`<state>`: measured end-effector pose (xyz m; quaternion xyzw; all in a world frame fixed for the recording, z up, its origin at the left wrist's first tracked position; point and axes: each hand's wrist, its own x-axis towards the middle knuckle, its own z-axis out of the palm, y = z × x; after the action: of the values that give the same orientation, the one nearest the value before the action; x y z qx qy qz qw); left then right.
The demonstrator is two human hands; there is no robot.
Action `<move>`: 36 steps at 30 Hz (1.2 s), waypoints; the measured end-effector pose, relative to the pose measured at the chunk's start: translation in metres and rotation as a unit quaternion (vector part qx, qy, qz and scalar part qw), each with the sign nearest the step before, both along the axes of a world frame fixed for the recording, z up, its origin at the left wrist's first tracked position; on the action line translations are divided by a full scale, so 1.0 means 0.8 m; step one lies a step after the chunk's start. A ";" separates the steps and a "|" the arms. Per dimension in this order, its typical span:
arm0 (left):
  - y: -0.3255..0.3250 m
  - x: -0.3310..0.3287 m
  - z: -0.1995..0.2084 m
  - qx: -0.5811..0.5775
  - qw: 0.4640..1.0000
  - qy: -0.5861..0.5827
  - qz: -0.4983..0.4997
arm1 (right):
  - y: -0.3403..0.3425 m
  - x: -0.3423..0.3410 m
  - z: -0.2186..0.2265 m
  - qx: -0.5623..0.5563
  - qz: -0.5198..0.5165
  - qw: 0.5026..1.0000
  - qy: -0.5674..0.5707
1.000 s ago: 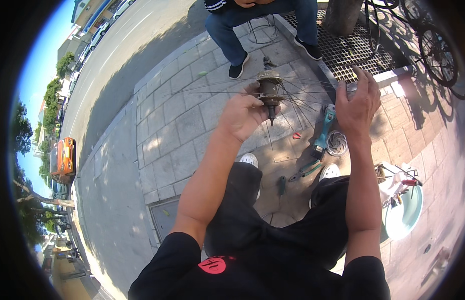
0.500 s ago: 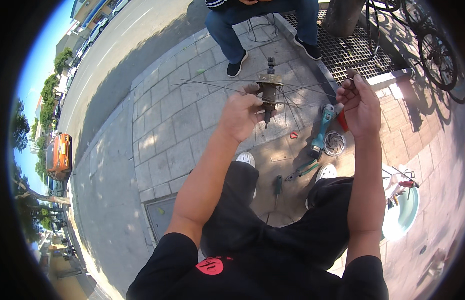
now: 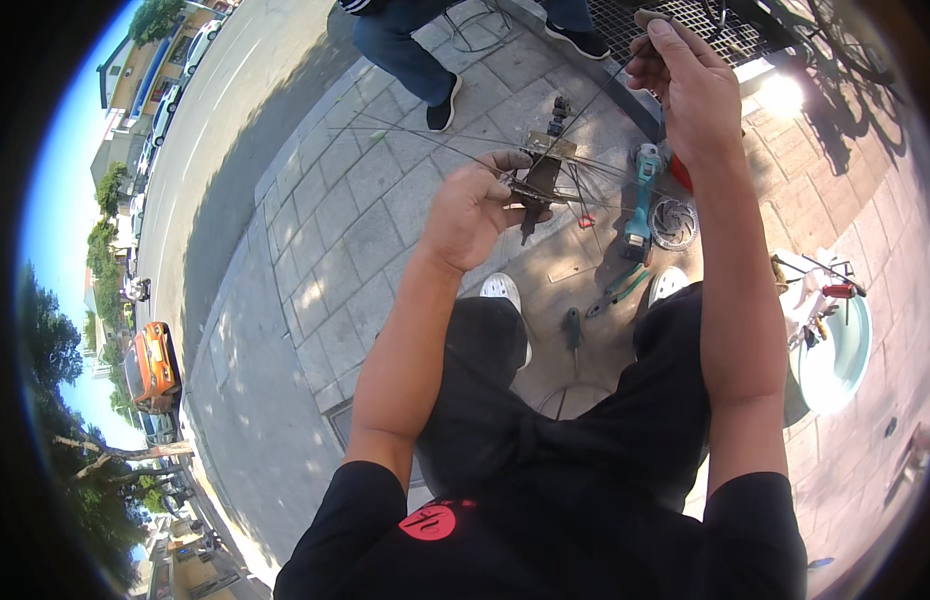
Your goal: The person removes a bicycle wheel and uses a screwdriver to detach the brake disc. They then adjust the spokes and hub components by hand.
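Head view: my left hand (image 3: 470, 215) is wrapped round a spoked hub (image 3: 545, 175), held up mid-scene over the paving (image 3: 335, 255). Since half a second ago the hub's far end has tipped right, and my right hand (image 3: 697, 98) has gone farther off, fingers closed, apparently pinching one spoke (image 3: 594, 106). It now slants steeply, so probably being drawn away; can't tell if it's loose. Teal power tool (image 3: 641, 195) and brake disc (image 3: 673, 222) lie right.
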<state>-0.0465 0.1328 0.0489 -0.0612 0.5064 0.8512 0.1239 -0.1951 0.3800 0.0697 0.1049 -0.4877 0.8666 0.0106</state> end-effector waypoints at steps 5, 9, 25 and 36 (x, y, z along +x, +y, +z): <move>0.022 0.007 0.000 -0.067 0.996 -0.039 -0.052 | -0.019 0.013 0.028 0.117 -0.025 0.987 -0.103; 0.036 0.006 0.002 -0.066 0.995 -0.052 -0.062 | -0.003 0.001 0.004 0.160 -0.040 0.984 -0.069; 0.039 0.008 0.003 -0.144 0.987 -0.051 -0.040 | 0.007 0.005 0.000 0.158 -0.114 0.972 -0.131; 0.033 0.015 0.016 -0.272 0.960 0.024 -0.067 | -0.006 0.046 0.020 0.107 -0.024 0.994 0.026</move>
<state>-0.0346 0.1590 0.0618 -0.0378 0.7243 0.6725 0.1471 -0.1583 0.3754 0.0860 0.1162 -0.5798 0.8058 0.0332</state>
